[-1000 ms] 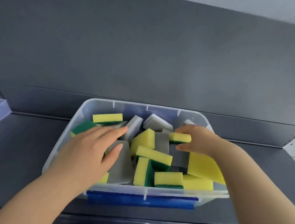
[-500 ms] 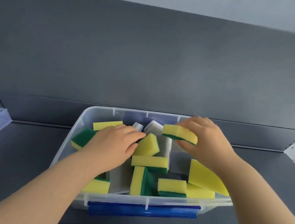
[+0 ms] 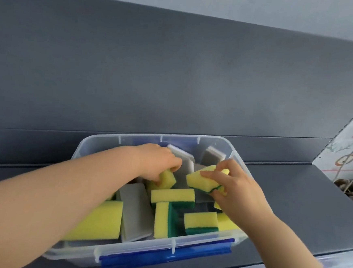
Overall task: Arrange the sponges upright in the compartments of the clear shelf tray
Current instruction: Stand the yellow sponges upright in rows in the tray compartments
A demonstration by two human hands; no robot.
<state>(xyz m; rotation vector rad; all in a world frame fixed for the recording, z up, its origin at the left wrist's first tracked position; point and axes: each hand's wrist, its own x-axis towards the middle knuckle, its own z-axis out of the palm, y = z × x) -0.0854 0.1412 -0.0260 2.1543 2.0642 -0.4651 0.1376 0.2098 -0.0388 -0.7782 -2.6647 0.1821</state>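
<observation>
Sponges, yellow foam blocks backed with green scouring pads and mixed with flat grey ones, lie jumbled at all angles inside a clear plastic bin (image 3: 98, 151) with a blue front clip (image 3: 166, 254), which sits on a dark grey metal shelf (image 3: 292, 206). Whether the bin has compartments cannot be told from this view.

The right hand (image 3: 236, 189) pinches one yellow-and-green sponge (image 3: 203, 180) between thumb and fingers, holding it tilted above the pile toward the bin's right side, its green layer facing down. The left hand (image 3: 156, 162) reaches across from the left, its fingers curled onto a second yellow sponge (image 3: 166, 179) that stands tilted in the middle of the heap; how firmly it grips cannot be told.

Just in front of both hands a yellow-and-green sponge (image 3: 172, 196) lies on its long edge, another (image 3: 163, 220) stands on end against it, and a third (image 3: 201, 222) rests near the front wall. A large grey sponge (image 3: 135, 211) leans flat between these and a broad yellow sponge (image 3: 99, 223) partly hidden under the left forearm. Two grey-and-white sponges (image 3: 185, 157) (image 3: 214, 156) lean against the rear wall.

Behind the bin rises the shelf's dark grey back panel (image 3: 176, 70). At the far right edge a pale printed panel (image 3: 349, 156) shows.
</observation>
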